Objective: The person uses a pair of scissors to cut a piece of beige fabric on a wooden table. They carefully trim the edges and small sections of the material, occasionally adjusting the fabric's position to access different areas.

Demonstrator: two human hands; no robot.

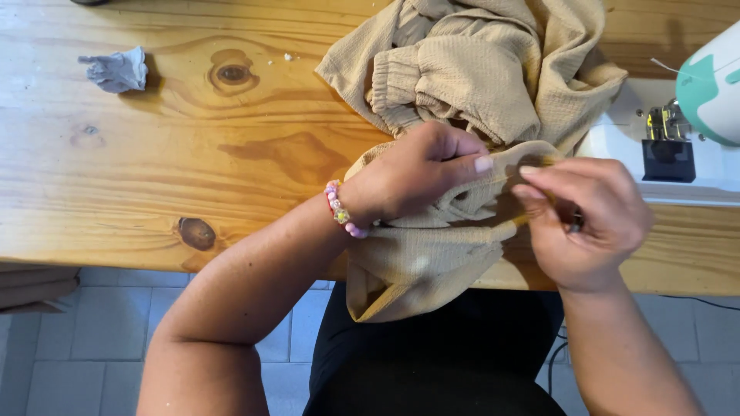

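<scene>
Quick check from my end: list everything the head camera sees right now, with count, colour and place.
garment: one, beige textured fabric, bunched on the table's right half, its lower part hanging over the near edge
table: one, light knotty wood, across the upper frame
crumpled scrap: one, grey, far left on the table
sewing machine: one, white and teal, right edge
floor: grey tiles, below the table
bracelet: one, pink beads, on the left wrist
left hand: pinching the garment's fold
right hand: pinching the same fold, a small dark object against the fingers
</scene>
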